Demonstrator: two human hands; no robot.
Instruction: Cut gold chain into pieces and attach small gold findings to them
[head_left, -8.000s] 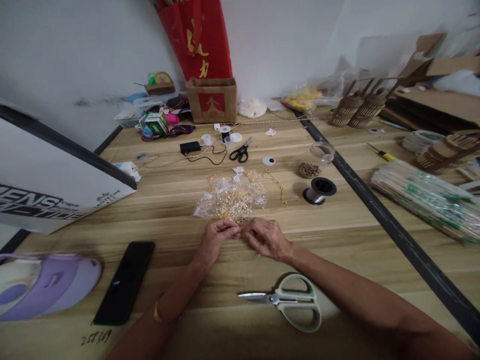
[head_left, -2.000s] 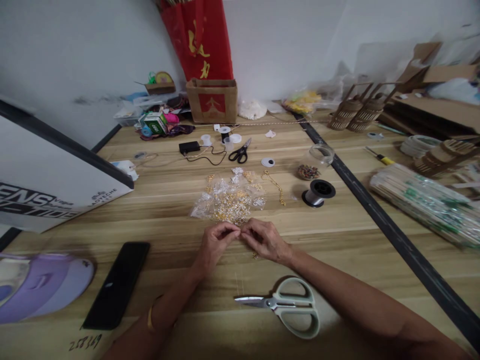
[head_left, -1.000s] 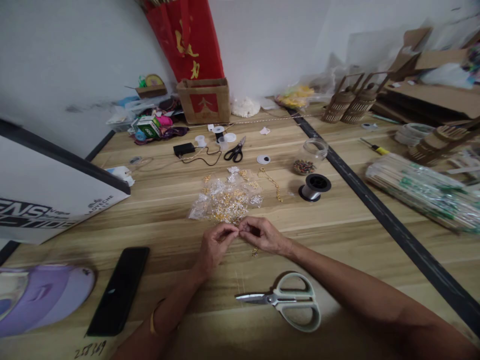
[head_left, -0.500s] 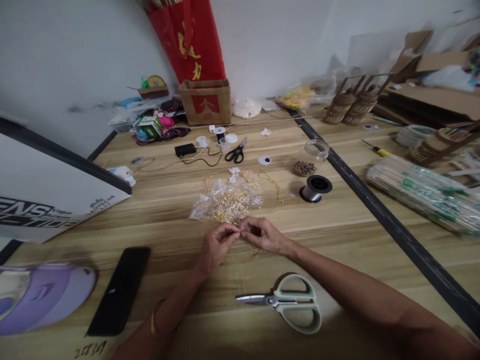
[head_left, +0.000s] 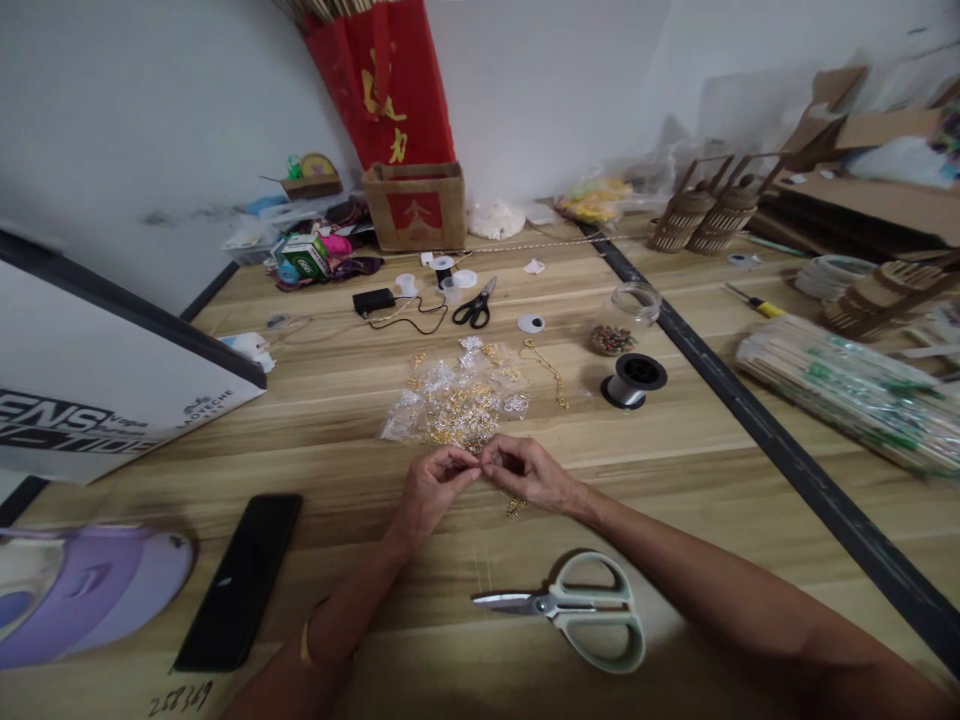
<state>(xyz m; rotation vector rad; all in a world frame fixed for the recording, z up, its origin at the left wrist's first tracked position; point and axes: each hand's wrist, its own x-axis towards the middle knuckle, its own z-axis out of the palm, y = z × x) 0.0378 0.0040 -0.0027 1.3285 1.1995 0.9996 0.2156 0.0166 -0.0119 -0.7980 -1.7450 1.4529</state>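
Fingertip to fingertip, my left hand and my right hand meet just in front of a heap of small gold and silver beads. Both are closed in a pinch; whatever sits between the fingertips is too small to make out. A small gold chain piece shows just below my right hand. Faint thin strands run below the hands toward the blade of the pale green-handled scissors, which lie on the table nearest me.
Beyond the heap are a gold chain, a black spool of clear line, a jar of beads and black scissors. A phone lies left, wrapped sticks right. A white box stands at left.
The hands keep the same pinch with hardly any movement. The background has shifted slightly in the view.
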